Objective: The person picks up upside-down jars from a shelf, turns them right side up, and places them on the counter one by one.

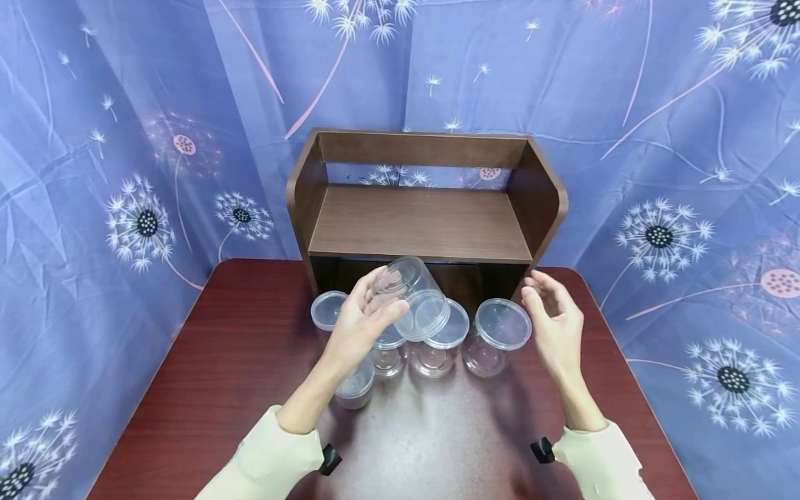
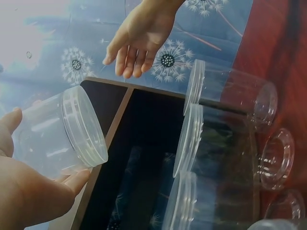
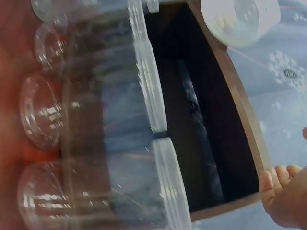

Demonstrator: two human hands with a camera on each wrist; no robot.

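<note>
A clear plastic jar (image 1: 409, 281) with a screw lid is held in my left hand (image 1: 356, 323), raised over the other jars. It lies tilted, its lid facing down and to the right. In the left wrist view, the fingers and thumb of the left hand (image 2: 33, 196) grip around the jar's (image 2: 57, 136) body. My right hand (image 1: 557, 323) holds nothing, its fingers loosely bent. It hovers to the right of the rightmost lidded jar (image 1: 502, 325), apart from it. In the right wrist view, this hand (image 3: 288, 196) appears at the right edge.
Several more clear lidded jars (image 1: 446, 330) stand across the reddish-brown table (image 1: 250, 333), including a lower one (image 1: 356, 385) at the front left. Behind them is a brown two-level shelf (image 1: 419, 219). A blue dandelion-patterned curtain (image 1: 500, 83) surrounds the table.
</note>
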